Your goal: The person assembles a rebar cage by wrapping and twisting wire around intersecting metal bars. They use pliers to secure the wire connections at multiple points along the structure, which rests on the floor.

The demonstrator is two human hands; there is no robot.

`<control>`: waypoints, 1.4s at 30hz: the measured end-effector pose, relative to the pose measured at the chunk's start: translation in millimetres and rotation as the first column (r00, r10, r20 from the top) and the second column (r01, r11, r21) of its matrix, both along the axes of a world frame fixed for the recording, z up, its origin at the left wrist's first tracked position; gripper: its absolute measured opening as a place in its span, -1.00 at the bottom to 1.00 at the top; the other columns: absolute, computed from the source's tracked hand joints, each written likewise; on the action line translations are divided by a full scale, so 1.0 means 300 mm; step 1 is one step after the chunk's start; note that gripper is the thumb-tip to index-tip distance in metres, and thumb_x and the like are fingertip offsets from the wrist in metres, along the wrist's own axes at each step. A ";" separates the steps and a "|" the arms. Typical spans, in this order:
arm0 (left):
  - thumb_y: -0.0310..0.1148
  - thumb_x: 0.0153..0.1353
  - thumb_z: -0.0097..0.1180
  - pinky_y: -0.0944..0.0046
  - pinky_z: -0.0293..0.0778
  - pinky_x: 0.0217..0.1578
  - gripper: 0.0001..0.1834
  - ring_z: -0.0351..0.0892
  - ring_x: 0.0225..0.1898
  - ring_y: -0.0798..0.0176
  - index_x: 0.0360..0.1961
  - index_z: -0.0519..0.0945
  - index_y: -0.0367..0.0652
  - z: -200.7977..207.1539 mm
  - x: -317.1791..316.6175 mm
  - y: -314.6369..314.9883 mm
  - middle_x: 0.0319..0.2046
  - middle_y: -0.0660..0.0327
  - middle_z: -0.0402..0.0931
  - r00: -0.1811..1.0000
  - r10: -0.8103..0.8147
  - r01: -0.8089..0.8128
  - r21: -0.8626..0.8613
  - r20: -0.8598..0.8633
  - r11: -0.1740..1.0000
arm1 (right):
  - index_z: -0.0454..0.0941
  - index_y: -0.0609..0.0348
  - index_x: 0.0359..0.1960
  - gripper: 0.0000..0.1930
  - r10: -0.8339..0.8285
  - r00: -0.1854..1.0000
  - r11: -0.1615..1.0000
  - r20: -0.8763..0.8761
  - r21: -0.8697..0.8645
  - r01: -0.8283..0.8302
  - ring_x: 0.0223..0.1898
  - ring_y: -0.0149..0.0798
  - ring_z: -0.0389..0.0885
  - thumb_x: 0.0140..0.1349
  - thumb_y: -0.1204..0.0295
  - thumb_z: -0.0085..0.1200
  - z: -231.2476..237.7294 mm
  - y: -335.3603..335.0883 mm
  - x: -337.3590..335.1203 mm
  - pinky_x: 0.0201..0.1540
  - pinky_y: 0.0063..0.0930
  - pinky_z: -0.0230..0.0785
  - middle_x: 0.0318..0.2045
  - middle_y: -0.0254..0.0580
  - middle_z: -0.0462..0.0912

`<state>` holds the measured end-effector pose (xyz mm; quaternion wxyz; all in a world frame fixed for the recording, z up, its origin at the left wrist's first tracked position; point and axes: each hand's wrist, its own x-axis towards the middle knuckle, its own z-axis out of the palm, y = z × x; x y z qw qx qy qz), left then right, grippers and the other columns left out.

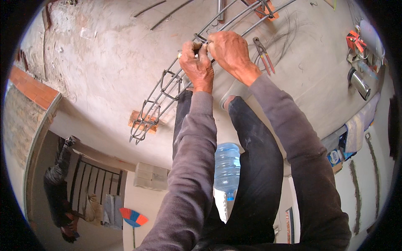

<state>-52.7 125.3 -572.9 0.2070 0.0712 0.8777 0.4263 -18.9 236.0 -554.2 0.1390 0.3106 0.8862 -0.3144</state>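
A long cage of grey steel rebar (171,79), with bars joined by square stirrups, runs slantwise from near left to far right. My left hand (197,69) is closed in a pinch at a stirrup corner in the middle of the cage. Right beside it my right hand (230,50) is closed too, its fingertips meeting the left ones at the same joint. What lies between the fingers is too small and hidden to make out. Pincers (263,53) with red-ended handles lie on the floor to the right of my right hand, beside loose thin wire (287,42).
Orange-brown blocks (135,118) prop the cage near its ends. Loose rods (171,15) lie at the far left. A large blue water bottle (227,167) stands between my legs. A metal flask (359,83) is at the right. Another person (56,188) is at the lower left.
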 end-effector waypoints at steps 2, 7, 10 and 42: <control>-0.48 0.12 0.22 0.11 0.48 -0.23 -0.86 0.58 -0.37 0.08 -0.37 0.53 -0.34 -0.005 0.007 -0.003 -0.45 0.00 0.59 0.999 -0.011 0.010 -0.007 -0.045 1.000 | 0.67 0.22 -0.49 -0.82 -0.089 0.994 0.987 0.059 -0.127 0.096 -0.35 0.04 0.71 0.04 0.36 0.15 0.012 0.009 -0.015 -0.26 -0.13 0.56 -0.43 -0.03 0.70; -0.60 -0.04 0.24 0.04 0.45 -0.19 -0.74 0.55 -0.25 -0.08 -0.29 0.47 -0.31 0.000 0.039 -0.003 -0.33 -0.04 0.48 0.995 -0.056 0.059 0.044 -0.083 0.997 | 0.72 0.18 -0.41 -0.79 -0.184 0.975 0.918 0.124 -0.333 0.215 -0.28 0.02 0.72 0.06 0.33 0.13 -0.014 0.011 0.012 -0.16 -0.19 0.57 -0.36 -0.04 0.71; -0.50 0.02 0.25 0.12 0.47 -0.22 -0.78 0.58 -0.29 0.01 -0.31 0.51 -0.34 -0.011 0.034 0.004 -0.37 0.00 0.54 0.991 -0.037 0.036 -0.016 -0.125 0.999 | 0.73 0.18 -0.36 -0.76 -0.195 0.967 0.899 0.163 -0.366 0.242 -0.24 0.04 0.71 0.08 0.31 0.10 -0.024 -0.004 0.019 -0.11 -0.18 0.55 -0.34 0.02 0.71; -0.63 0.03 0.13 0.22 0.51 -0.29 -0.87 0.65 -0.39 0.19 -0.35 0.61 -0.28 -0.103 -0.075 -0.036 -0.48 0.03 0.64 0.996 0.027 -0.024 0.043 -0.084 0.999 | 0.68 0.25 -0.38 -0.78 -0.440 0.897 0.812 -0.042 -0.444 0.378 -0.30 0.18 0.68 0.03 0.55 -0.05 0.031 -0.100 -0.030 -0.17 -0.12 0.52 -0.40 0.19 0.67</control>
